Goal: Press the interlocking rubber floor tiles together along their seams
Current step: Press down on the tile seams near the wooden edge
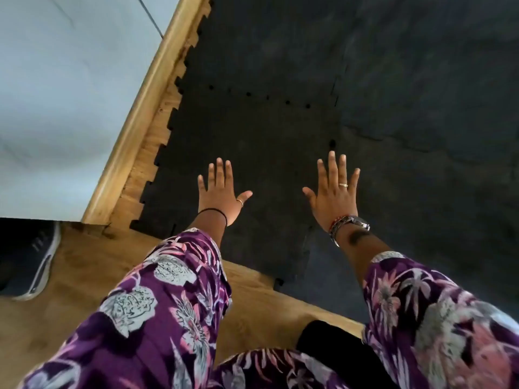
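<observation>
1. On the dark grey interlocking rubber floor tile nearest the viewer, both hands are laid flat, palms down, with nothing gripped.
2. The left hand is spread toward the tile's toothed left edge, its fingers straight and slightly splayed; a thin black band is worn at its wrist.
3. The right hand is placed near the tile's right edge, beside the faint seam where the neighbouring dark rubber tile is joined; its fingers are extended and fanned, and a gold ring is seen on one of them.
4. A metal wristwatch with beaded bracelets is worn at the right wrist.
5. Beyond the near tile, a further dark rubber tile is joined along a seam marked by small dark gaps.
6. Left of the near tile, a strip of light wooden floor and a wooden skirting board are exposed below a pale wall.
7. Both forearms are covered by purple floral-patterned sleeves.
8. Behind and left of the near tile, a dark trainer with a white sole is seen on the wooden floor.
</observation>
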